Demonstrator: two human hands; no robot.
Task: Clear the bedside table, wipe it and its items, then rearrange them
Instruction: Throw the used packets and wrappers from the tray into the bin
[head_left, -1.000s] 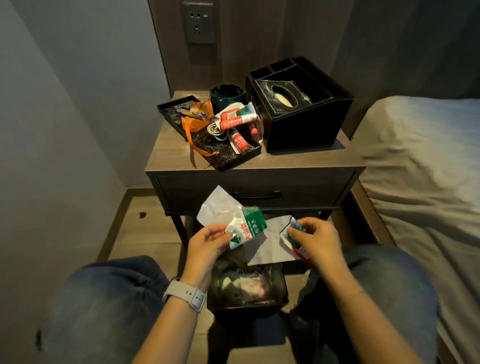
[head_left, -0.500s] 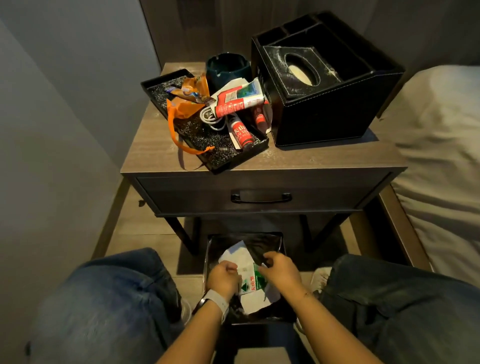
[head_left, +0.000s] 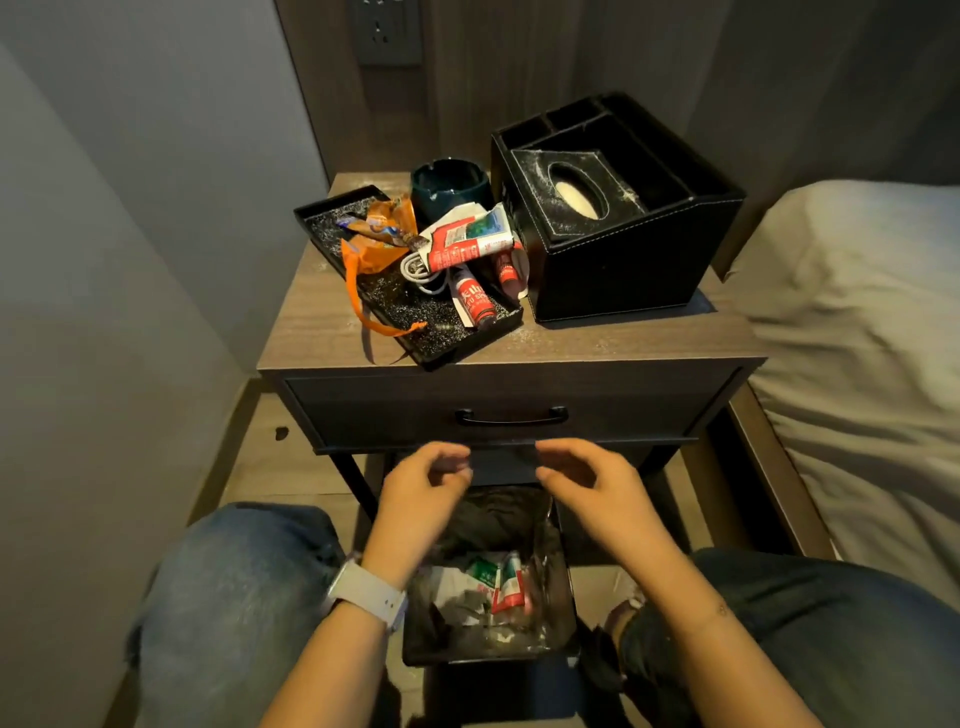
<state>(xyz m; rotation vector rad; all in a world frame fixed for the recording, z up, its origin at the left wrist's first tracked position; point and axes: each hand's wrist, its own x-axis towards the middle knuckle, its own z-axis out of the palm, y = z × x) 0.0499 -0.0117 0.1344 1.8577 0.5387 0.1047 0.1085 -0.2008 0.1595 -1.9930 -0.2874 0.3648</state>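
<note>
The wooden bedside table (head_left: 322, 332) carries a dusty black tray (head_left: 457, 338) holding orange wrappers (head_left: 376, 244), a white cable (head_left: 421, 273), a crumpled red-green packet (head_left: 462, 241) and red tubes (head_left: 475, 301). Behind the tray is a dark green ashtray (head_left: 449, 184); to the right stands a black tissue box organiser (head_left: 618, 208). My left hand (head_left: 421, 493) and my right hand (head_left: 592, 486) hover empty, fingers loosely curled, above a black-lined bin (head_left: 563, 597) on the floor between my knees. Green-white packets and paper (head_left: 491, 584) lie inside the bin.
A closed drawer with a black handle (head_left: 511, 415) fronts the table. The bed (head_left: 857, 322) lies close on the right, a grey wall on the left, a wall socket (head_left: 387, 31) behind. My knees in jeans flank the bin.
Both hands let go of the green-white packets and paper into the bin, then rose, empty, to just below the drawer.
</note>
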